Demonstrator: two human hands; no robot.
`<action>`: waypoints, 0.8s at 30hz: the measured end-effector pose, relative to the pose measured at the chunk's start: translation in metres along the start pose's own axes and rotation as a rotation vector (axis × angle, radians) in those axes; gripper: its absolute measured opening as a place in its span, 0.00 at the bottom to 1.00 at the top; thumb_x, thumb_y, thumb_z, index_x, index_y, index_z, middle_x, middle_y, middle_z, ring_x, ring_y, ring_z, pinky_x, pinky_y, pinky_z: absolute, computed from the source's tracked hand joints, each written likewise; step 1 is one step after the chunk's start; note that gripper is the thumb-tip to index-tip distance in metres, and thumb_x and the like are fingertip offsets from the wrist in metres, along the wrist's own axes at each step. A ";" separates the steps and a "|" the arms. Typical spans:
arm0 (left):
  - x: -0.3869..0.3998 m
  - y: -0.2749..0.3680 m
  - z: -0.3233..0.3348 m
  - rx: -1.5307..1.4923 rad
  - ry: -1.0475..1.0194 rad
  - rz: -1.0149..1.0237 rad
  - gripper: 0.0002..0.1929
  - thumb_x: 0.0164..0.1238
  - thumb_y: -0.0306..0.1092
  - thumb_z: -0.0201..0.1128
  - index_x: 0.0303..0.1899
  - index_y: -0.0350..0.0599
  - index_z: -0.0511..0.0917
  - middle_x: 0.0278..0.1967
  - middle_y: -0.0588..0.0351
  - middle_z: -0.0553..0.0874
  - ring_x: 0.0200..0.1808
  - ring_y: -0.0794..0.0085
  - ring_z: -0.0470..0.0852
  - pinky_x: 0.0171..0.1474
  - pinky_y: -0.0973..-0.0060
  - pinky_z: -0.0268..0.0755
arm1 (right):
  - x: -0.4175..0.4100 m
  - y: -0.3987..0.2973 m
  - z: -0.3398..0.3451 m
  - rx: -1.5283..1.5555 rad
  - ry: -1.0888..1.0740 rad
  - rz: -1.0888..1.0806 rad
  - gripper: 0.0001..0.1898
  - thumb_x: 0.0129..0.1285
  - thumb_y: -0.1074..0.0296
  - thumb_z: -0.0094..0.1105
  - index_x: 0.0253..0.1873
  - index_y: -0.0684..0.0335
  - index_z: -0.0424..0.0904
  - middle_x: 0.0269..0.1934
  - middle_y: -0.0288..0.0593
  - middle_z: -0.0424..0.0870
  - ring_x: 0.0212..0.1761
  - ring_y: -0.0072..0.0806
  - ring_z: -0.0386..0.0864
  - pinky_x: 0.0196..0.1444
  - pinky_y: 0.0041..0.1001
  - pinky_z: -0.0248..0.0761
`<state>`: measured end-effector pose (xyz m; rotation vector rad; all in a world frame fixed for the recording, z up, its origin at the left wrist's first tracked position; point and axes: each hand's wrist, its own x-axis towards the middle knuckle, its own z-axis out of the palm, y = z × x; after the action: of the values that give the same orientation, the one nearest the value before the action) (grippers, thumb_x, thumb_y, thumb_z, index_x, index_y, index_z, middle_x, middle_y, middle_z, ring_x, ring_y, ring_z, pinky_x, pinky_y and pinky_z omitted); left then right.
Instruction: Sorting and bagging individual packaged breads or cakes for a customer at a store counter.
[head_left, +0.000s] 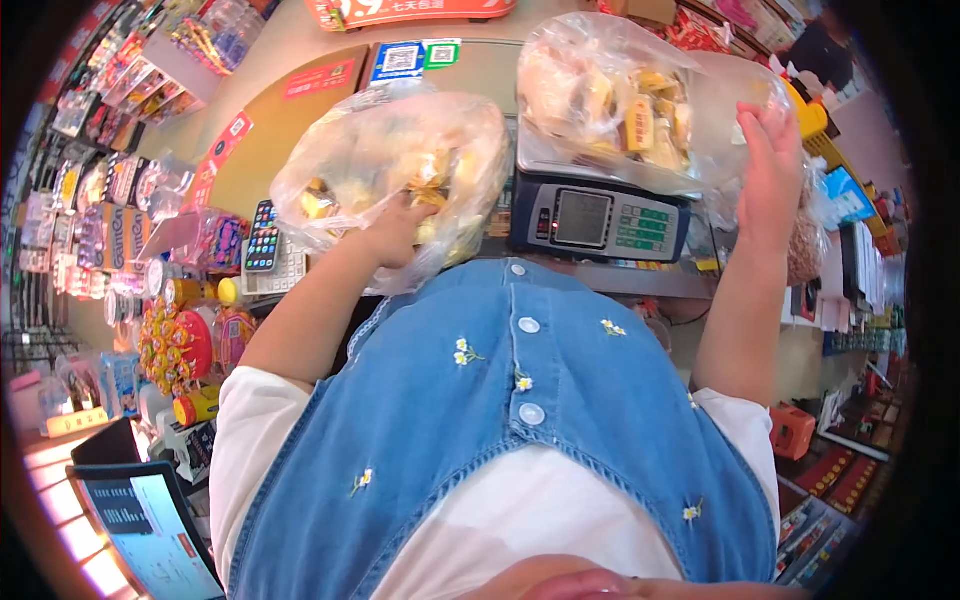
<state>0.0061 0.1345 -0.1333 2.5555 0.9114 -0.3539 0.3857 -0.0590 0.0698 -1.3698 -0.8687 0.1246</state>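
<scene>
My left hand (401, 229) reaches into the mouth of a clear plastic bag (352, 157) of wrapped snacks, its fingers at a gold-wrapped piece (429, 176); whether they grip it cannot be told. To the right, a second clear bag (570, 82) with similar wrapped snacks rests on the pan of a digital weighing scale (586, 217), whose display faces me. My right hand (772, 150) is raised at the right side of this bag, with thin plastic pinched at its fingertips.
Left of the bags, a smartphone (262, 234) lies on a calculator (289, 274). Payment code cards (399, 61) lie on the counter's far part. Packed goods crowd the left side, with a monitor (146, 525) at lower left. A yellow basket (844, 161) stands at the right.
</scene>
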 end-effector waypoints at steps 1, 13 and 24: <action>0.003 0.000 0.003 0.002 0.005 -0.011 0.38 0.54 0.28 0.70 0.70 0.59 0.67 0.68 0.34 0.65 0.70 0.45 0.67 0.71 0.63 0.63 | 0.000 0.000 -0.001 0.010 -0.006 -0.002 0.24 0.68 0.71 0.61 0.65 0.70 0.66 0.49 0.38 0.80 0.52 0.20 0.74 0.61 0.23 0.63; 0.000 -0.051 -0.067 -0.166 0.152 -0.066 0.37 0.52 0.32 0.71 0.68 0.50 0.69 0.57 0.40 0.80 0.63 0.51 0.76 0.66 0.65 0.68 | 0.002 -0.008 0.001 0.079 0.021 0.025 0.28 0.69 0.71 0.60 0.70 0.72 0.61 0.54 0.42 0.79 0.56 0.23 0.74 0.63 0.25 0.64; -0.050 -0.001 -0.197 -0.875 0.308 0.073 0.36 0.50 0.18 0.69 0.66 0.42 0.72 0.55 0.53 0.83 0.56 0.67 0.83 0.58 0.69 0.76 | 0.015 0.021 -0.015 0.007 -0.106 -0.011 0.20 0.67 0.76 0.57 0.63 0.68 0.68 0.52 0.42 0.79 0.51 0.23 0.75 0.60 0.25 0.64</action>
<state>-0.0127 0.1967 0.0592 1.8279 0.8213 0.4006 0.4136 -0.0569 0.0589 -1.3612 -0.9630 0.1937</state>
